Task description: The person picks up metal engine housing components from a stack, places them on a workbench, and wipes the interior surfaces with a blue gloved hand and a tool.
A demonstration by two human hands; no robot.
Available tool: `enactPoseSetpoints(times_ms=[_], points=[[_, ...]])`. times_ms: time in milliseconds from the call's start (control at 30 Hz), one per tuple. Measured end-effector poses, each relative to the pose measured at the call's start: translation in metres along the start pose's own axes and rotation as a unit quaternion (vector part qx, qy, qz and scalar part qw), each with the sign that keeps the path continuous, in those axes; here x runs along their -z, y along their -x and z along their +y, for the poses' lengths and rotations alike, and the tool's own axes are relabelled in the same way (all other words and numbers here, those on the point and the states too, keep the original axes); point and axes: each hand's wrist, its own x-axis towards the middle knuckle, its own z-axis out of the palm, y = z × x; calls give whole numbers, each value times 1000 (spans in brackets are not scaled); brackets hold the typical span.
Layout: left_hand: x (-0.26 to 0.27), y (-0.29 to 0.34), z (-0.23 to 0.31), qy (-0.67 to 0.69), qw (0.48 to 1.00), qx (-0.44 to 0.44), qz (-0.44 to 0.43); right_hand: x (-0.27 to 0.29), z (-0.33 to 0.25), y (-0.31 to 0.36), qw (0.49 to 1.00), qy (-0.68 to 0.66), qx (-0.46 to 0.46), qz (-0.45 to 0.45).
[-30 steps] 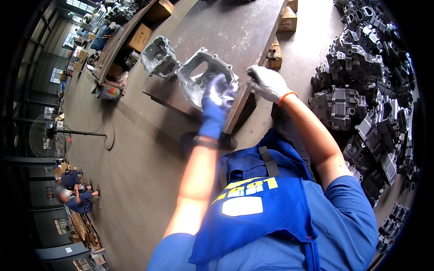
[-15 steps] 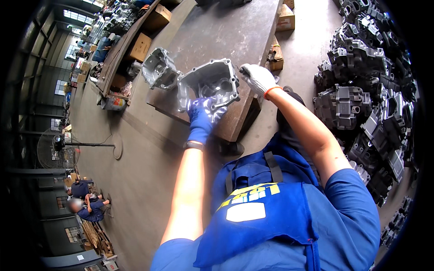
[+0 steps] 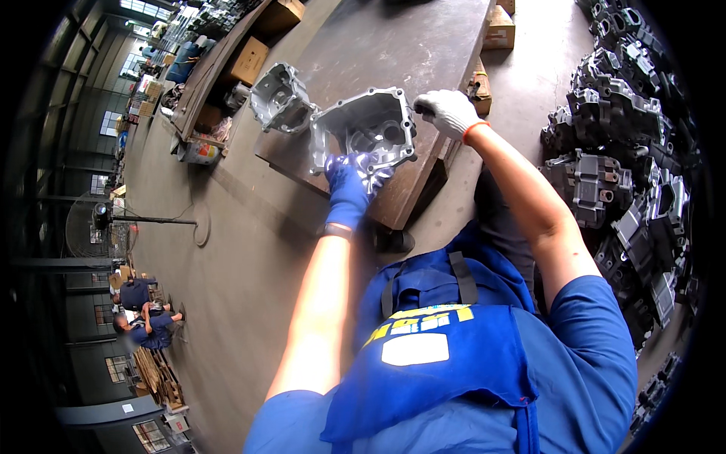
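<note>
A grey cast-metal housing (image 3: 349, 121) with an open, bolt-holed rim rests tilted on the steel table near its front corner. My left hand (image 3: 351, 181), in a blue glove, grips the housing's near edge. Beside the right rim is my right hand (image 3: 451, 113), in a white knit glove with an orange cuff. Its fingers are curled together and dark at the tips; I cannot make out whether something small is in them. A second grey housing (image 3: 276, 94) stands just left of the first, at the table's left edge.
The brown steel table (image 3: 378, 53) stretches away ahead. Dark metal castings (image 3: 590, 181) are piled along the right. Cardboard boxes (image 3: 497, 34) sit beyond the table's right side. At left are a stand fan (image 3: 100, 216), a bench with boxes, and seated people (image 3: 147, 321).
The view has shifted slightly, so most things appear a little to the right. My left hand keeps its grip on the housing; my right hand stays by the rim, fingers still curled.
</note>
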Motion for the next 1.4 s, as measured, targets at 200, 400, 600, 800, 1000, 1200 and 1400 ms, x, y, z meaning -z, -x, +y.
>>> enactPoseSetpoints(times_ms=[200,400,600,800,1000,1200,1400], points=[[0,-6,8,24,1000,15,5,-39,8,22,984,-134,-64,101],[4,-5,7,27,998,-34,49,-32,3,25,985,-112,-72,113],[3,-4,11,47,998,-9,32,-34,3,15,987,-73,-41,138],[0,-4,6,37,998,-26,35,-28,-7,2,992,12,-60,114],[1,-7,12,52,998,-9,25,-30,-14,18,993,50,-42,103],[-4,-3,10,-9,996,-27,84,-33,-32,50,986,112,-8,122],[7,-23,60,56,993,93,41,1,-20,79,987,-23,9,159]])
